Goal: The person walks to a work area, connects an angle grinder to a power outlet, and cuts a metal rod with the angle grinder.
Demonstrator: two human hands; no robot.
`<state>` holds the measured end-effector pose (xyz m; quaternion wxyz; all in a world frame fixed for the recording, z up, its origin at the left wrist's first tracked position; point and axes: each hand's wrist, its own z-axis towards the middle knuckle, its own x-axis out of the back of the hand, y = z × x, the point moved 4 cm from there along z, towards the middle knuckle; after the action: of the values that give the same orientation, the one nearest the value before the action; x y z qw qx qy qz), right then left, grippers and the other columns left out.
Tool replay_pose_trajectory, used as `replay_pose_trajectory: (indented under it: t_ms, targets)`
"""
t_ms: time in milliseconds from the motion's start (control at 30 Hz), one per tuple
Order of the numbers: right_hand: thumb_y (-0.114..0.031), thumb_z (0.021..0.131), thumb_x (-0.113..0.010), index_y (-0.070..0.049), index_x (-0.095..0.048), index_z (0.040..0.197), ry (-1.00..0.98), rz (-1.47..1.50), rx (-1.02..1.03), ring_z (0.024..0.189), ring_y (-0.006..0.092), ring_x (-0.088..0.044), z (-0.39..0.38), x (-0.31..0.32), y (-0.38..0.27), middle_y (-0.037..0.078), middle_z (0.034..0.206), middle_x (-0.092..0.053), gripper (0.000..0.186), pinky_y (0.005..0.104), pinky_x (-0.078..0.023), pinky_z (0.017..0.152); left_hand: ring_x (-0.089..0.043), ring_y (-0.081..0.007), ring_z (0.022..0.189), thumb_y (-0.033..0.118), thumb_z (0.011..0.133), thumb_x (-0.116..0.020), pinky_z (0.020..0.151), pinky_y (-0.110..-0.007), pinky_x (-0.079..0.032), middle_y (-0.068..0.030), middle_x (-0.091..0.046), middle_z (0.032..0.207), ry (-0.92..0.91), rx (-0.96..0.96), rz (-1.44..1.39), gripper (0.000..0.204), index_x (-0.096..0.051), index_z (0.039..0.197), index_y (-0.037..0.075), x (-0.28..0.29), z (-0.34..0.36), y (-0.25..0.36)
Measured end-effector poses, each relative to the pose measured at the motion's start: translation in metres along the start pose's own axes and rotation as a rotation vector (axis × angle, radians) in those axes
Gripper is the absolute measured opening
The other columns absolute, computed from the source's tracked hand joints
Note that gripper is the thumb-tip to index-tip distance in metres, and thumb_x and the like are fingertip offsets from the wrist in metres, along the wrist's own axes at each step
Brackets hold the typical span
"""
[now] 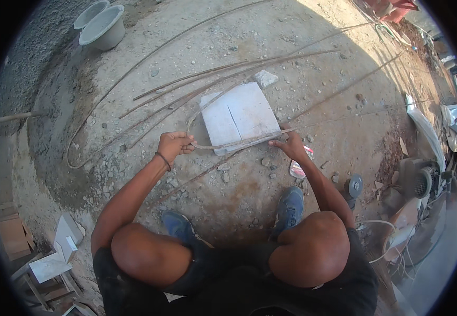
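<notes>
A long thin steel rod [239, 142] with a rounded bend lies across a white tile [254, 108] on the ground, one stretch along the tile's near edge. A dark straight line runs over the tile's middle. My left hand [175, 144] is closed on the rod close to its bend, just left of the tile. At the tile's near right corner, my right hand [290, 145] is closed around the rod, with thumb and fingers on either side. Whether the right hand also touches the tile is hard to tell.
More long rods [186, 83] lie beyond the tile, with a white stone [266, 78] beside it. An angle grinder [420, 184] and cables are at the right. Grey basins [103, 29] stand far left, near a tool handle [15, 118]. Broken tiles [52, 267] lie near left.
</notes>
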<state>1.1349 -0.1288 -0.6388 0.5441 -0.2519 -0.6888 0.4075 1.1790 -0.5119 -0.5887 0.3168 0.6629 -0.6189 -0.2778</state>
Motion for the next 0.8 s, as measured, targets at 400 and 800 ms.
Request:
replay_pose_trajectory:
  t_ms: [400, 800]
  targets:
    - [-0.023, 0.073, -0.081, -0.002, -0.058, 0.114, 0.269, 0.005, -0.237, 0.102, 0.0223, -0.056, -0.049, -0.01, 0.008, 0.011, 0.112, -0.06, 0.051, 0.0346, -0.046, 0.083, -0.055, -0.0082, 0.056, 0.016, 0.087, -0.067, 0.056, -0.022, -0.049, -0.0088, -0.07, 0.091, -0.078, 0.083, -0.088, 0.022, -0.067, 0.099, -0.003, 0.006, 0.013, -0.028]
    - [-0.01, 0.078, -0.077, -0.007, -0.065, 0.104, -0.277, 0.433, -0.379, 0.093, 0.0109, -0.06, -0.144, -0.028, -0.092, 0.007, 0.102, -0.064, 0.028, 0.0294, -0.049, 0.08, -0.041, -0.0067, 0.049, 0.012, 0.084, -0.067, 0.05, -0.021, -0.036, -0.0073, -0.069, 0.088, -0.2, 0.021, -0.07, 0.021, -0.067, 0.097, -0.005, 0.031, 0.029, -0.04]
